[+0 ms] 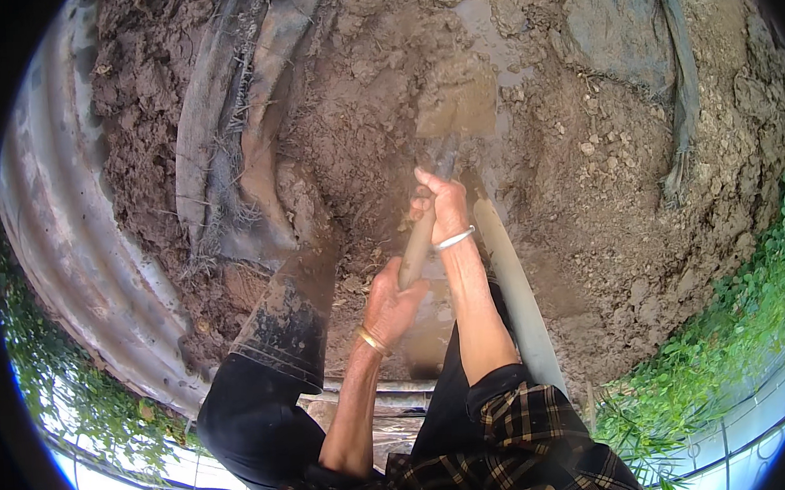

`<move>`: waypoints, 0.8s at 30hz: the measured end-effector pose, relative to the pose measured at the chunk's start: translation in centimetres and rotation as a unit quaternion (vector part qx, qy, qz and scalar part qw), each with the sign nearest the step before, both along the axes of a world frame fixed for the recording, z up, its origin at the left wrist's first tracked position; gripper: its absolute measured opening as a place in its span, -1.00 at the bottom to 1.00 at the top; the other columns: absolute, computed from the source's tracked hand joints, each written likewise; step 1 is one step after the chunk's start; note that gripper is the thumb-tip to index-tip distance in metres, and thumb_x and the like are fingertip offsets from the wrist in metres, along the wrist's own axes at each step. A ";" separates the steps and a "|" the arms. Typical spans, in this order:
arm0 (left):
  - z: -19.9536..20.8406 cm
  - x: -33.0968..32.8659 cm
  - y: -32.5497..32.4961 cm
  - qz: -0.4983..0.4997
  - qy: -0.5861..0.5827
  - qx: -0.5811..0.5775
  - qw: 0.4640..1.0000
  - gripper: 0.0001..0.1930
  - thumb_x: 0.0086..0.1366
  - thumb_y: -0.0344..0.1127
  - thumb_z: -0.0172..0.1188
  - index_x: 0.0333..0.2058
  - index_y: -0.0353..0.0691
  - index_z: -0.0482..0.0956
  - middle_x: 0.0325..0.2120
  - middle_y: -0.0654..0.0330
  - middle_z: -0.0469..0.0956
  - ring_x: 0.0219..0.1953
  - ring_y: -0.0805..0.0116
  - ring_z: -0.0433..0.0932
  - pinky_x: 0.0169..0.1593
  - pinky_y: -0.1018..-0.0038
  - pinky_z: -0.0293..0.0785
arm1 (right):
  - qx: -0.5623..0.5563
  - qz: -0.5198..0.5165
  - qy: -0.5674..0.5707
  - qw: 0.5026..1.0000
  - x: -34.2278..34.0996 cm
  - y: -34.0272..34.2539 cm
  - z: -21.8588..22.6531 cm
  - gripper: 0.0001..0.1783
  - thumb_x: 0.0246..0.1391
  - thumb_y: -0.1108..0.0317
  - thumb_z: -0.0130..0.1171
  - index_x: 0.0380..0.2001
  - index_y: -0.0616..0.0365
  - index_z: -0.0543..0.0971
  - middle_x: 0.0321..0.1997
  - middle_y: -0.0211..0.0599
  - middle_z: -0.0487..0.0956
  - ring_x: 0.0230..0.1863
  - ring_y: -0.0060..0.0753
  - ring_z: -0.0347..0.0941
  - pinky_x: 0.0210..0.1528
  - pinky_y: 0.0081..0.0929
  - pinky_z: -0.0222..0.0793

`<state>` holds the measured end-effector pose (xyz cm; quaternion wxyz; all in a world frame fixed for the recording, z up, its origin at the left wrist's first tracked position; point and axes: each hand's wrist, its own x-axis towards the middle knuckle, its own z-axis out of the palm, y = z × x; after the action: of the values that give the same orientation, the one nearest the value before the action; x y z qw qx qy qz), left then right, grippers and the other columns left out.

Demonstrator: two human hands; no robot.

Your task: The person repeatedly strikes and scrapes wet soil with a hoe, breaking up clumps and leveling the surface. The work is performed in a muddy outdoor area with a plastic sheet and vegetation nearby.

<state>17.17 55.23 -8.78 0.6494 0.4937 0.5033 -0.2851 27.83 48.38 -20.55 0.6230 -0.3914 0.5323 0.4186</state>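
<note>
Both hands are closed around the wooden handle of a shovel (421, 249). My right hand (444, 204), with a pale bangle at its wrist, grips far up the handle, close to the metal socket. Lower down and to the left, my left hand (393, 301) wraps the handle near its end; a gold-coloured bangle circles that wrist. Beyond the right hand, wet mud (457, 97) covers the blade, so its edges are hard to make out. Whether the blade is lifted or resting on the ground, I cannot tell.
Left of me, a muddy woven sheet (254, 119) lies beside a corrugated metal sheet (80, 210). Another woven sheet (626, 29) lies at the far right. A pale pole or board (519, 296) slants by my right leg. My muddy boot (285, 319) stands in wet soil near puddles (487, 24).
</note>
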 end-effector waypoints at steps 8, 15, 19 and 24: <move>1.0 -1.8 -1.0 0.048 0.083 -0.005 0.995 -0.83 0.13 -0.36 0.16 -0.39 -0.36 0.43 -0.74 0.36 0.32 -0.78 0.60 0.25 -0.73 0.55 0.08 | 0.008 -0.008 0.141 0.990 -7.0 -1.6 -4.1 -0.80 0.08 0.41 0.27 -0.32 0.19 0.43 -0.50 -0.28 0.40 -0.68 -0.49 0.27 -0.67 -0.46 0.16; 0.5 -1.1 -1.7 0.067 0.056 0.006 0.996 -0.80 0.14 -0.36 0.18 -0.35 -0.40 0.46 -0.66 0.23 0.43 -0.71 0.51 0.33 -0.65 0.48 0.20 | 0.053 0.004 0.090 0.995 -3.1 -1.2 -3.1 -0.78 0.05 0.42 0.27 -0.50 0.09 0.39 -0.60 -0.44 0.31 -0.70 -0.55 0.22 -0.67 -0.51 0.14; 0.0 -1.9 -2.6 -0.041 0.018 0.094 0.995 -0.72 0.12 -0.35 0.21 -0.25 -0.45 0.48 -0.55 -0.06 0.57 -0.52 0.21 0.56 -0.41 0.28 0.46 | 0.102 -0.050 0.021 0.993 -2.1 -1.3 -2.2 -0.75 0.05 0.40 0.28 -0.53 0.07 0.37 -0.57 -0.42 0.35 -0.69 -0.55 0.23 -0.68 -0.56 0.12; -2.0 -4.1 -3.7 -0.099 0.010 0.101 0.990 -0.74 0.14 -0.35 0.23 -0.26 -0.39 0.48 -0.55 0.14 0.50 -0.52 0.40 0.44 -0.43 0.38 0.40 | -0.007 -0.023 0.025 0.999 -4.2 -3.3 -2.5 -0.82 0.04 0.40 0.29 -0.42 0.13 0.45 -0.57 -0.41 0.36 -0.67 -0.51 0.26 -0.68 -0.51 0.16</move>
<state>13.05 51.55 -10.81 0.5602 0.6011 0.4843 -0.3004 23.61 45.04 -23.04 0.6163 -0.3732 0.5592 0.4101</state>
